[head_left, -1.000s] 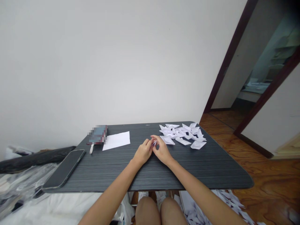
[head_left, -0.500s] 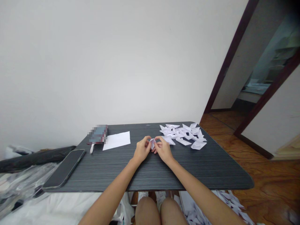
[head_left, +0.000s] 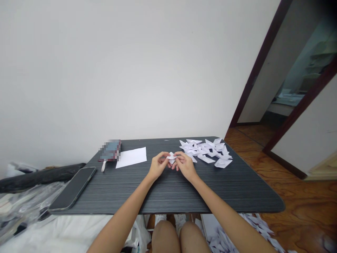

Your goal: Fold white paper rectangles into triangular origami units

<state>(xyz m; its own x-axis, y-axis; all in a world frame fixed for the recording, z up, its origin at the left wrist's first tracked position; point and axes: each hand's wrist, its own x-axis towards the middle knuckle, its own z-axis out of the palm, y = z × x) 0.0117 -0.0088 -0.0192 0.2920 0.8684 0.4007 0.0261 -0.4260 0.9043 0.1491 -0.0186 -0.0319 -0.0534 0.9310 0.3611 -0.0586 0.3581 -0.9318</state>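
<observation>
A small folded white paper (head_left: 172, 157) is held between my two hands above the middle of the dark table (head_left: 126, 193). My left hand (head_left: 158, 164) pinches its left side between thumb and fingers. On its right side, my right hand (head_left: 184, 164) grips with thumb and forefinger, the other fingers curled below. Part of the paper is covered by the fingertips. Just beyond my right hand lies a pile of folded paper boats (head_left: 205, 149), spread toward the far right corner.
Flat white paper sheets (head_left: 131, 157) lie left of my hands, beside a pixelated object (head_left: 110, 150) and a small white stick-like item (head_left: 103, 166). A phone (head_left: 73, 188) rests at the left edge. More folded papers (head_left: 223, 240) sit below the table; the wall (head_left: 158, 70) stands behind.
The paper between my hands has changed from an upright, peaked form to a wider shape with its sides drawn outward. Both hands have shifted slightly apart.
</observation>
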